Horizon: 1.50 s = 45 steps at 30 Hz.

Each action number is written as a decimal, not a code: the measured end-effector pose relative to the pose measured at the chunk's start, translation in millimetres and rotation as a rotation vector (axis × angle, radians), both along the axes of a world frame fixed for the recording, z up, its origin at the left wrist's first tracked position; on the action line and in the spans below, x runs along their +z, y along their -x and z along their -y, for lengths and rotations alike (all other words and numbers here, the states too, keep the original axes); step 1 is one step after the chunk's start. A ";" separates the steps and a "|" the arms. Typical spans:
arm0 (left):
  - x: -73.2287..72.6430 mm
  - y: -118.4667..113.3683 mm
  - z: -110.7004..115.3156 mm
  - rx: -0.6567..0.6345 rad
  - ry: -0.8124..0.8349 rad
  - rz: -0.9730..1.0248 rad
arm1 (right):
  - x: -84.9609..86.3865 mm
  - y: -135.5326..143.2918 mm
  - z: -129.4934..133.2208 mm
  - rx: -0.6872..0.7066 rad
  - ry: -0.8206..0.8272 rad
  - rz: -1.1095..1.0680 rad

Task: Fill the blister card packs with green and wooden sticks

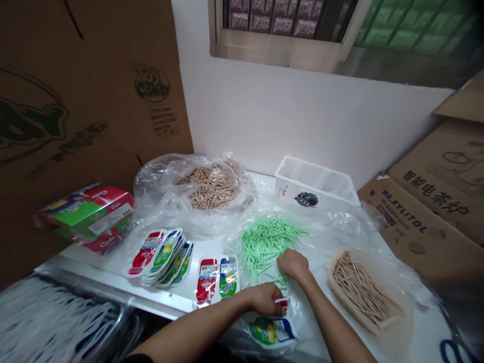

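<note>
My left hand (266, 299) is closed on a red bottle-shaped packet (283, 303), mostly hidden behind its fingers. Just below it lies a green and blue Sprite packet (271, 330). My right hand (294, 263) is closed at the near right edge of a pile of light green sticks (264, 242); its fingertips face away, and I cannot make out what is in them. To the left, a red Cola packet (206, 281) and a Sprite packet (228, 277) lie side by side. A fanned stack of such packets (166, 257) rests farther left.
Behind is a clear bag of brown sticks (212, 189). An empty-looking plastic bin (317, 184) stands by the wall. A tray of tan sticks (363, 290) sits right. Printed wrappers (91, 212) lie left. Cardboard boxes (91, 101) flank the table; white strips (53, 317) fill the lower left.
</note>
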<state>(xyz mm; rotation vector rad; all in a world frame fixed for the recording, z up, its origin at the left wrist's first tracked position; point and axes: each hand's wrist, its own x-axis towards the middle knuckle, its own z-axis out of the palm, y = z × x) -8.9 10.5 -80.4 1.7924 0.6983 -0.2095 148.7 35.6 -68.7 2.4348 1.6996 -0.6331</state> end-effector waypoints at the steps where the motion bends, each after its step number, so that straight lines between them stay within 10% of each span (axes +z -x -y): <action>1: -0.2 0.5 0.4 0.003 0.003 0.003 | 2.9 -7.4 -2.9 -0.003 -0.005 -0.007; 12: 21.9 12.1 -1.5 0.100 -0.003 0.075 | 7.9 -48.0 -12.4 0.029 -0.153 -0.129; 16: 41.6 12.6 -29.4 0.484 -0.246 0.236 | 9.1 -54.0 -0.7 0.144 -0.253 -0.312; 19: 49.9 -0.8 -53.1 0.804 -0.451 0.372 | 12.4 -53.3 10.0 0.224 -0.333 -0.385; 26: 37.5 -72.1 -61.1 0.844 -0.486 0.499 | 18.1 -37.3 21.1 0.291 -0.416 -0.483; 35: 37.0 -90.3 -52.8 0.995 -0.356 0.679 | 5.0 -45.5 14.8 -0.151 -0.721 -0.979; 45: 21.1 -116.3 -42.8 1.296 -0.067 0.801 | -0.9 15.9 14.4 -0.587 -1.013 -1.477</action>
